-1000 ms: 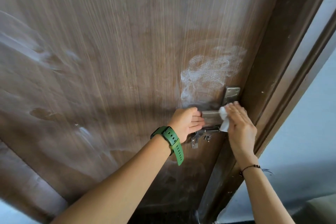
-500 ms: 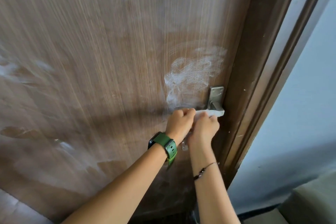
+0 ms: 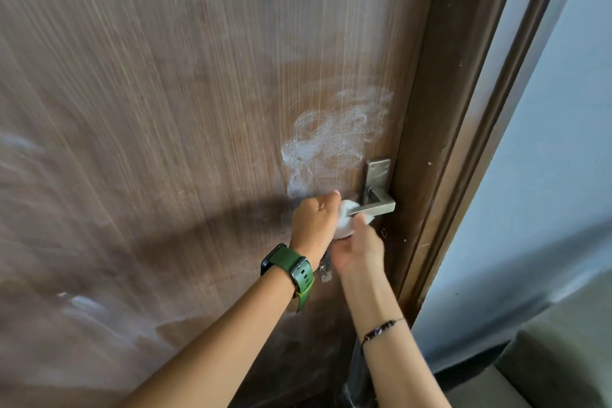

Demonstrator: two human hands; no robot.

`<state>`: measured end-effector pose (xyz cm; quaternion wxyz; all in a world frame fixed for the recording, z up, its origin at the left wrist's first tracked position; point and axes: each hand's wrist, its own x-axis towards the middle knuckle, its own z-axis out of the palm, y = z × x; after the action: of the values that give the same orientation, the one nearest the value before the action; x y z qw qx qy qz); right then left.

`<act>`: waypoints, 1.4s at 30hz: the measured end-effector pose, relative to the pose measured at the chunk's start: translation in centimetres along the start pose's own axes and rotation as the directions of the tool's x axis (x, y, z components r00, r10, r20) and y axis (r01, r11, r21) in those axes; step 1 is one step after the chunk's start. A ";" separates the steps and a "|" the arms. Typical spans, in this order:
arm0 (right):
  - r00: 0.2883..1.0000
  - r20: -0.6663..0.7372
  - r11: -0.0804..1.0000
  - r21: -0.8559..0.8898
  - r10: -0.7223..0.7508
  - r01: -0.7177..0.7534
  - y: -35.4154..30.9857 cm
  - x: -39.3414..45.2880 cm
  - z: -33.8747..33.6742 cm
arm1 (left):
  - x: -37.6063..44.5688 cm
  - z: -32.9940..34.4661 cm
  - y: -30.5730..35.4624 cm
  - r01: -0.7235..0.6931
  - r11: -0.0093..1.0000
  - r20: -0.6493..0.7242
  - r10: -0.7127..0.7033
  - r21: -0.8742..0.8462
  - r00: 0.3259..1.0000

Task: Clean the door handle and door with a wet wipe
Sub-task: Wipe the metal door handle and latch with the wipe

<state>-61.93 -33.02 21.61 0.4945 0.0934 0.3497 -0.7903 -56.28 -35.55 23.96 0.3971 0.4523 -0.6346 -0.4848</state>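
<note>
— Filling most of the view was a brown wood-grain door (image 3: 172,129), streaked with pale smears; what else was there?

— A darker brown frame (image 3: 440,142) ran down its right edge. Beyond that stood a pale blue-grey wall (image 3: 546,175), and a grey ledge (image 3: 563,341) sat at the lower right. A whitish, swirled patch of residue (image 3: 334,132) lay on the door just above and left of the handle.

— How did the handle look?

— The handle (image 3: 374,207) was a squared, brushed-metal lever on a narrow upright plate (image 3: 377,175) near the door's right edge. The lever pointed left from its corner. Keys (image 3: 325,270) hung below it, partly hidden between the wrists.

— And the wipe?

— The wipe (image 3: 344,220) was white and bunched into a wad, wrapped over the left part of the lever, touching it.

— Where did it lie relative to each grip?

— It sat between the two hands. The left hand (image 3: 313,223), with a green watch (image 3: 291,270) on its wrist, was curled at the lever's left end, just beside the wipe; what its fingers closed on could not be told. The right hand (image 3: 359,247), a dark cord bracelet (image 3: 381,329) on its wrist, came up from below, its fingers (image 3: 359,219) curled round the wipe and pressing it against the lever's underside. Both hands were blurred.
</note>
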 end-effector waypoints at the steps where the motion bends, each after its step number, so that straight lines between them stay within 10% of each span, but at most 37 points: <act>1: 0.997 0.064 0.998 0.053 0.036 -0.040 0.4 -0.3 -0.2 | 0.1 -0.2 0.0 0.014 0.999 -0.012 -0.015 -0.032 1.000; 5: 0.972 0.234 0.923 0.379 -0.029 -0.064 -1.3 0.5 -0.9 | 0.4 -1.3 -0.4 0.019 0.996 0.074 -0.012 -0.087 0.997; 22: 0.946 0.323 0.836 0.515 0.017 -0.191 -2.0 1.1 -0.6 | 1.3 -0.3 -1.0 0.033 0.995 0.105 -0.024 -0.092 0.994; 28: 0.893 0.450 0.910 0.369 0.006 -0.191 -0.7 -0.2 -1.4 | 1.3 0.1 -0.2 0.055 0.994 0.086 -0.047 -0.096 0.995; 34: 0.973 0.206 0.993 -0.027 -0.105 0.113 0.2 -0.3 -2.0 | 1.2 -0.2 -0.7 0.107 0.991 0.017 -0.106 -0.080 0.994; 42: 0.812 -0.120 0.744 -0.494 -0.571 0.450 -1.9 1.5 -2.5 | 0.2 0.5 -1.0 0.188 0.959 0.101 -0.170 -0.212 0.980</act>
<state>-64.74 -31.99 19.93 0.2134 -0.0177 0.5943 -0.7752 -56.64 -35.74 22.84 0.3730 0.4410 -0.5490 -0.6042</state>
